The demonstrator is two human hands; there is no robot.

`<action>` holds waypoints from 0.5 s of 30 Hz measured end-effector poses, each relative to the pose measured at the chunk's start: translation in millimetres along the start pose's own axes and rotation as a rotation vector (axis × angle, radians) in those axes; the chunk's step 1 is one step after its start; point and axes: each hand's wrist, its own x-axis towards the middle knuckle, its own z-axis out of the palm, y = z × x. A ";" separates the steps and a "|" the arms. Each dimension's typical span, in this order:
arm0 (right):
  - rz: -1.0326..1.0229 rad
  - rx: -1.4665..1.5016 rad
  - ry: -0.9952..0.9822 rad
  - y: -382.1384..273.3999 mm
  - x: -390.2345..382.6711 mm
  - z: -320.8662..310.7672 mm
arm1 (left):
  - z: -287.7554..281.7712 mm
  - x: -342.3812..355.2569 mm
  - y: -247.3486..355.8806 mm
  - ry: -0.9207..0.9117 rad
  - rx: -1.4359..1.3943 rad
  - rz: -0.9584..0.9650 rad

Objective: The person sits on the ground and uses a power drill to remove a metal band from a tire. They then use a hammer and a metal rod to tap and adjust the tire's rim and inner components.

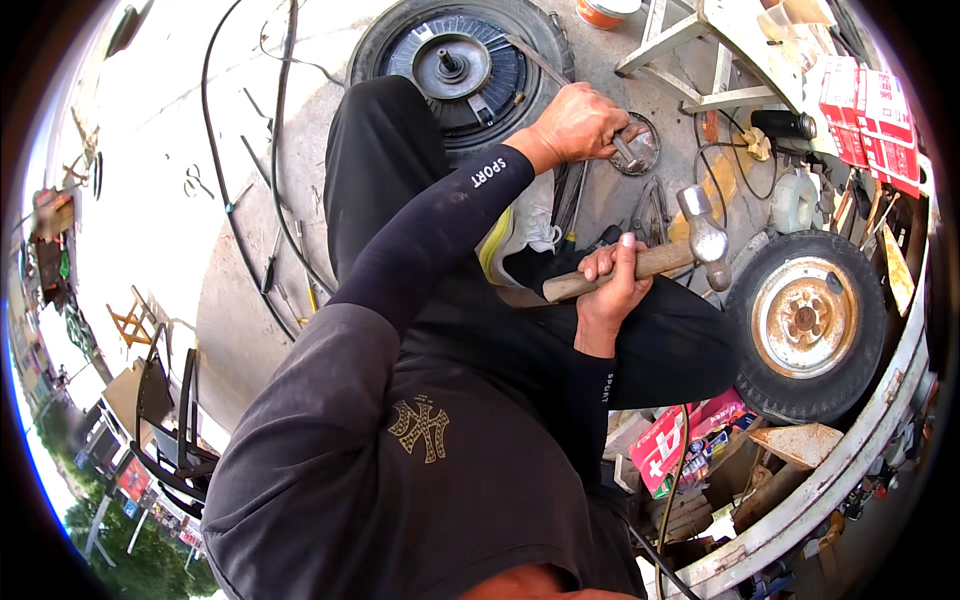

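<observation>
My left hand (pixel 585 125) grips a long flat metal bar (pixel 540 60), whose upper end reaches onto the rim of a black tire (pixel 555 95) with a dark hub and central axle (pixel 450 62). The bar's lower end is over a round shiny metal disc (pixel 640 148) on the ground. My right hand (pixel 615 285) is wrapped around the wooden handle of a hammer (pixel 710 243), its metal head held clear of the tire, right of my shoe (pixel 530 220). My bent legs lie either side of my hands.
A rusty-rimmed wheel (pixel 805 320) lies at right. A white metal stand (pixel 700 55), an orange tub (pixel 605 12), red-white packages (pixel 865 125) and scattered tools (pixel 650 210) surround me. Black hoses (pixel 215 130) cross the concrete floor (pixel 250 350); a chair (pixel 175 440) stands lower left.
</observation>
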 end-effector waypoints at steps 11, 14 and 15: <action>-0.137 0.095 0.045 -8.4 11.1 0.6 | 0.9 3.5 5.3 -0.001 -0.012 -0.033; 0.036 -0.036 -0.012 0.0 10.7 2.2 | 3.5 6.0 2.7 -0.005 0.003 -0.022; 0.240 -0.160 -0.089 -1.4 7.7 2.9 | 4.2 11.7 0.1 -0.002 0.011 -0.022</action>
